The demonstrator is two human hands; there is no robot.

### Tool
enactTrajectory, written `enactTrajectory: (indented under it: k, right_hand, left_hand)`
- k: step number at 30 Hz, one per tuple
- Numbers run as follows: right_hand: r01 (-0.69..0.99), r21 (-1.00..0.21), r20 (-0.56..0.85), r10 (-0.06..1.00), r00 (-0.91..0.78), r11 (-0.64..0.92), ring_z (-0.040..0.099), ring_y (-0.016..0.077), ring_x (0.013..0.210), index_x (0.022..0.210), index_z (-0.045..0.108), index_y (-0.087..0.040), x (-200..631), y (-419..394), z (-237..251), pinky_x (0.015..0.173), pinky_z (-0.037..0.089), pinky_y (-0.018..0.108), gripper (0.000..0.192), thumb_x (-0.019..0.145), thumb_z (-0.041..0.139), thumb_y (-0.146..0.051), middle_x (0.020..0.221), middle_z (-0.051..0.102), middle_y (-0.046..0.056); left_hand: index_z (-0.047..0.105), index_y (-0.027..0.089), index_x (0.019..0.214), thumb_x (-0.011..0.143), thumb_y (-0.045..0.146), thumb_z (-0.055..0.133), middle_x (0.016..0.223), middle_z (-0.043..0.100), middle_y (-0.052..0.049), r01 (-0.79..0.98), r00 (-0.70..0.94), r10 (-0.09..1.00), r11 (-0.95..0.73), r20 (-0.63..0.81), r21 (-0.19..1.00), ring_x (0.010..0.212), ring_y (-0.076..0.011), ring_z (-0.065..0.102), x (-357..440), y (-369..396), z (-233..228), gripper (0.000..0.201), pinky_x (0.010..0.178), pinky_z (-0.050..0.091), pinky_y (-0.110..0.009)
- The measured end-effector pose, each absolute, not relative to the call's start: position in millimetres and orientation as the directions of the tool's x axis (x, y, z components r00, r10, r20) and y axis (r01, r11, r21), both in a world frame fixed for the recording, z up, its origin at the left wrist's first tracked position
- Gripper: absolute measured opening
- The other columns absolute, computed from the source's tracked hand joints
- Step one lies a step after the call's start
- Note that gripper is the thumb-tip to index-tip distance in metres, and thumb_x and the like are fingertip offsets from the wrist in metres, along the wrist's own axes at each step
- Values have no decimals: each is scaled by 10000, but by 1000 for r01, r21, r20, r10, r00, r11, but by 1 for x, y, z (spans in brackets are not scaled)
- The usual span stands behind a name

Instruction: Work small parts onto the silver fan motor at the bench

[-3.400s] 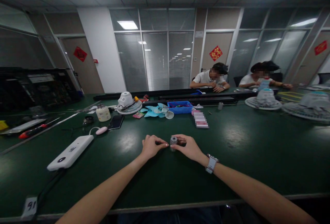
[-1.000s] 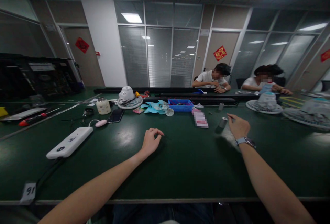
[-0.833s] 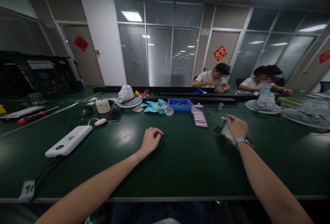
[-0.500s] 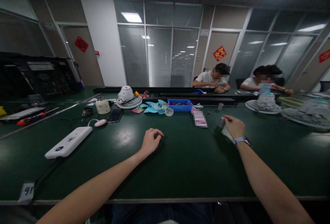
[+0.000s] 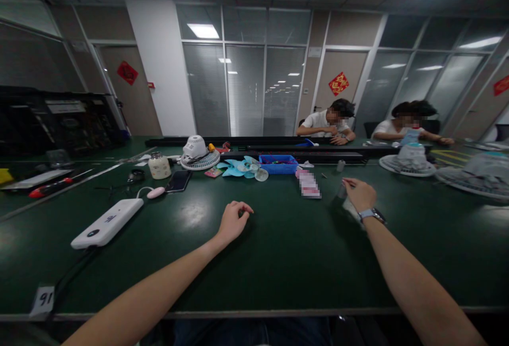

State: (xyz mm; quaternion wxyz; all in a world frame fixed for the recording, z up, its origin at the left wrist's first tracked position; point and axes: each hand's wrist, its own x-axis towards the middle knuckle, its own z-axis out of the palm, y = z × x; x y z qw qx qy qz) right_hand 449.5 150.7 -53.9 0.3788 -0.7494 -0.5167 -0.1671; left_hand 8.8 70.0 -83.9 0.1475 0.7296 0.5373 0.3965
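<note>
Head view: one small grey cylinder (image 5: 341, 192), upright at the right of the green tabletop (image 5: 278, 261), well apart from the blue fan blade (image 5: 240, 167); handling appears unfinished, since the fingers are not yet clear of it. Right hand (image 5: 361, 196): fingers drawn together at the cylinder's top; whether they pinch or merely touch it cannot be told. Left hand (image 5: 234, 220): loosely curled, thumb and fingertips slightly parted, holds nothing visible.
</note>
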Motion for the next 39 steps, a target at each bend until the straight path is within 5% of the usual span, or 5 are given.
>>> enactTrajectory:
  k: [15,39]
  right_hand:
    - [882,-419,561,703,437,-214,657,245,777,1076,712,-256,446,144,-60,620,418,306,355,859,534,-474,907,744,89]
    - [894,-438,712,570,410,-95,656,232,756,1033,748,-236,450,154,-60,657,443,319,326,877,487,-355,890,750,85]
  left_hand:
    - [709,200,838,803,125,534,915,638,-42,660,121,906,-378,405,649,879,-187,570,11,66,-80,193,836,459,-328]
    - [705,197,823,797,123,534,902,628,-35,641,117,910,-375,398,670,832,-167,567,11,66,-81,188,797,452,-300]
